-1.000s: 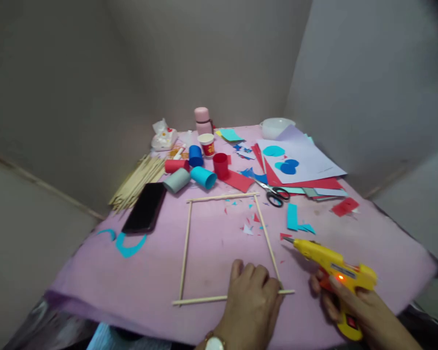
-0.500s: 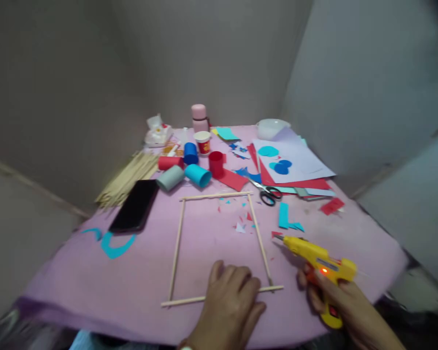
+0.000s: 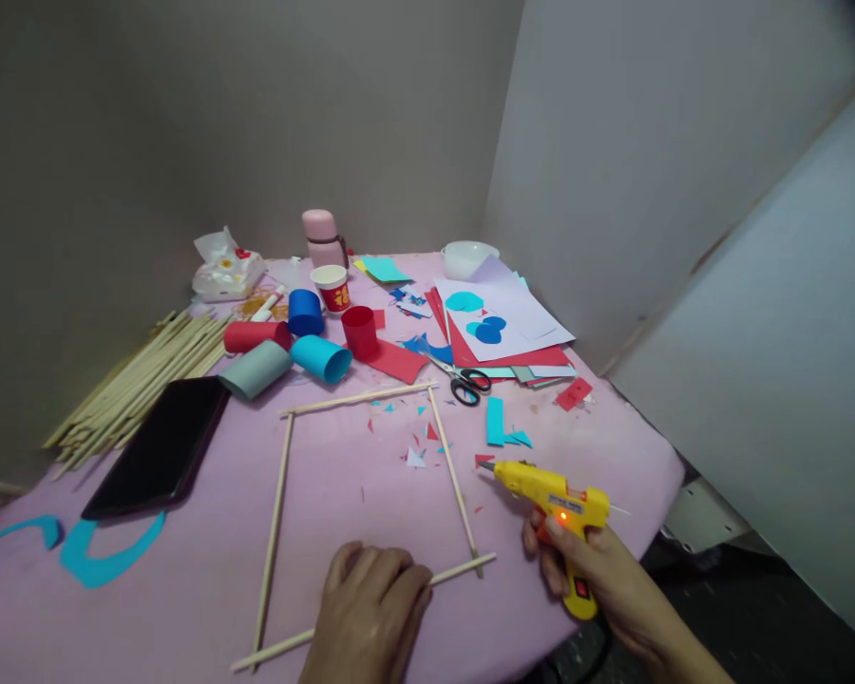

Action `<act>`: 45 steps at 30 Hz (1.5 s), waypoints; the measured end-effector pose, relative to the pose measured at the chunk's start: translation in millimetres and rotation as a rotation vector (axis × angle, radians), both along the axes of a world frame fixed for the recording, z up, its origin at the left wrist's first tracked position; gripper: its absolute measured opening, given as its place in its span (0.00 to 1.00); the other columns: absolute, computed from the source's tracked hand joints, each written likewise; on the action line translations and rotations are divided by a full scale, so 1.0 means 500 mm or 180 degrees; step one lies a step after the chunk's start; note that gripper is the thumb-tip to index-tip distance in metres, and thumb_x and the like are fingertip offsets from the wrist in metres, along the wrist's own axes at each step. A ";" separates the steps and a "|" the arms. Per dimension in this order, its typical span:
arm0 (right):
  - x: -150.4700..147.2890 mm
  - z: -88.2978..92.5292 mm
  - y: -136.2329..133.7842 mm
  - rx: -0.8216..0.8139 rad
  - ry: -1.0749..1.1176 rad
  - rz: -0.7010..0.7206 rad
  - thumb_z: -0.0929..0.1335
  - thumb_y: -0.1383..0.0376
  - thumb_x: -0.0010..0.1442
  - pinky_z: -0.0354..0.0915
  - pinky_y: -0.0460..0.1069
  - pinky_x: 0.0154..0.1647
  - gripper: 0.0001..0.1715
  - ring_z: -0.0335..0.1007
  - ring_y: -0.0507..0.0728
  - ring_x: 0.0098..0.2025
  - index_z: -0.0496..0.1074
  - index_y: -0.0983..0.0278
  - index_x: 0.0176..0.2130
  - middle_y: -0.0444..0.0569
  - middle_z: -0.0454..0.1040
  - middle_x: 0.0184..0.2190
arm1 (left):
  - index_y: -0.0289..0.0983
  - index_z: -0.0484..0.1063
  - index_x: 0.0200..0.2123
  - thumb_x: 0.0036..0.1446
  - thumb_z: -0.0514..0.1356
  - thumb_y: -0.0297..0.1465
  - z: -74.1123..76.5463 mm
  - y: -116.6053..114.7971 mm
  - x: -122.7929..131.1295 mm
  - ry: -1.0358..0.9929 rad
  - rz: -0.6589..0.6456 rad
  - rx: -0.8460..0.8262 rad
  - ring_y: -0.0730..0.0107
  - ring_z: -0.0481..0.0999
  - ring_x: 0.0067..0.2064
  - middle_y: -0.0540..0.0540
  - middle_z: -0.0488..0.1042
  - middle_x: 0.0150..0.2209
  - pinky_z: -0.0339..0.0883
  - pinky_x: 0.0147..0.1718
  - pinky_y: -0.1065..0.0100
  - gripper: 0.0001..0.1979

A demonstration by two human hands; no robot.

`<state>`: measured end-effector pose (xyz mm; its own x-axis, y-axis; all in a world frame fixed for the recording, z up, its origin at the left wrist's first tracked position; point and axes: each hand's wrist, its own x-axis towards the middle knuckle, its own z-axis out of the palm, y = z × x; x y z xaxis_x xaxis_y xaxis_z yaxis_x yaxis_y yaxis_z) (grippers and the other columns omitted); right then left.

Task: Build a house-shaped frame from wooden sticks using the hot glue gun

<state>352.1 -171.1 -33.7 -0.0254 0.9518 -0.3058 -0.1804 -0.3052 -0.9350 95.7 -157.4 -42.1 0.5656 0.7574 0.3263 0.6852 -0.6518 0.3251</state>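
Head view: right fingers (image 3: 554,573) wrap around the glue gun (image 3: 554,488).

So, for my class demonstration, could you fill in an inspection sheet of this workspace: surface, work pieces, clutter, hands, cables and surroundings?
Surface: pink cloth covering the table.
Work pieces: four-stick frame, lying flat; yellow glue gun, its red light lit.
Clutter: paper scraps inside the frame; scissors beyond its far right corner; black phone and stick bundle to the left; paper tubes beyond the frame.
Hands: left hand over the near stick; right hand gripping the glue gun.
Cables: what looks like a dark cord below the glue gun, partly hidden.
Surroundings: grey walls behind and to the right.
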 end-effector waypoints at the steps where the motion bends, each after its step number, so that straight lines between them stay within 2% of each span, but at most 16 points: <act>1: 0.000 0.001 0.000 0.0016 0.0016 -0.0013 0.69 0.49 0.55 0.54 0.43 0.19 0.21 0.60 0.45 0.17 0.69 0.65 0.33 0.45 0.72 0.27 | 0.44 0.69 0.39 0.59 0.56 0.26 -0.001 0.001 -0.001 -0.0027 -0.0015 0.0001 0.69 0.71 0.35 0.54 0.74 0.34 0.50 0.46 0.61 0.08; 8: 0.000 0.005 -0.002 0.0004 0.0078 0.0000 0.68 0.50 0.56 0.55 0.43 0.20 0.21 0.60 0.44 0.17 0.69 0.66 0.32 0.44 0.71 0.27 | 0.44 0.70 0.40 0.59 0.56 0.25 -0.007 0.005 -0.003 -0.0123 -0.0114 0.0100 0.70 0.71 0.35 0.53 0.73 0.34 0.51 0.45 0.61 0.09; 13: 0.000 0.006 -0.004 -0.0033 -0.0022 -0.0004 0.68 0.49 0.55 0.55 0.43 0.19 0.21 0.60 0.45 0.17 0.69 0.66 0.33 0.45 0.72 0.27 | 0.42 0.70 0.37 0.60 0.53 0.24 0.003 0.004 0.005 -0.0186 -0.0034 0.0184 0.69 0.69 0.32 0.52 0.72 0.31 0.52 0.42 0.61 0.09; 18: 0.006 0.001 -0.017 -0.0168 -0.0132 -0.0143 0.69 0.48 0.53 0.56 0.43 0.20 0.22 0.60 0.46 0.18 0.69 0.64 0.34 0.44 0.72 0.26 | 0.39 0.70 0.35 0.60 0.53 0.24 0.014 -0.014 0.013 -0.0044 0.0080 -0.0082 0.68 0.67 0.32 0.50 0.71 0.30 0.54 0.39 0.60 0.07; 26: 0.040 -0.025 -0.016 -0.0350 -0.0109 0.0325 0.69 0.48 0.54 0.62 0.47 0.23 0.20 0.62 0.50 0.20 0.69 0.62 0.36 0.45 0.71 0.25 | 0.38 0.69 0.33 0.60 0.54 0.24 0.008 -0.028 0.019 0.0030 0.0263 -0.0210 0.68 0.64 0.32 0.49 0.70 0.30 0.58 0.36 0.62 0.06; 29: 0.032 -0.019 -0.016 -0.0364 -0.0181 0.0257 0.69 0.48 0.53 0.62 0.47 0.22 0.21 0.61 0.51 0.20 0.69 0.62 0.35 0.45 0.71 0.25 | 0.38 0.69 0.34 0.60 0.54 0.24 0.011 -0.028 0.020 0.0024 0.0281 -0.0212 0.67 0.65 0.33 0.49 0.70 0.30 0.59 0.35 0.63 0.06; 34: -0.002 0.008 -0.016 -0.0230 -0.0216 -0.0306 0.71 0.47 0.50 0.55 0.44 0.17 0.22 0.58 0.47 0.17 0.70 0.64 0.32 0.44 0.72 0.25 | 0.37 0.69 0.36 0.61 0.53 0.24 0.007 -0.024 0.016 -0.0146 0.0144 -0.0389 0.66 0.66 0.33 0.47 0.69 0.31 0.62 0.31 0.65 0.07; 45: -0.003 0.008 -0.004 -0.0029 -0.0087 -0.0123 0.69 0.50 0.54 0.54 0.43 0.20 0.20 0.60 0.46 0.17 0.69 0.65 0.31 0.44 0.72 0.25 | 0.38 0.69 0.37 0.63 0.49 0.26 -0.006 -0.006 0.011 -0.0298 0.0014 -0.0079 0.67 0.69 0.30 0.48 0.69 0.29 0.65 0.28 0.66 0.09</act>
<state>350.4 -173.0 -29.7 0.0199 0.9490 -0.3146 -0.1668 -0.3071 -0.9369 101.4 -160.6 -45.0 0.5302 0.7682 0.3588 0.6537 -0.6399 0.4039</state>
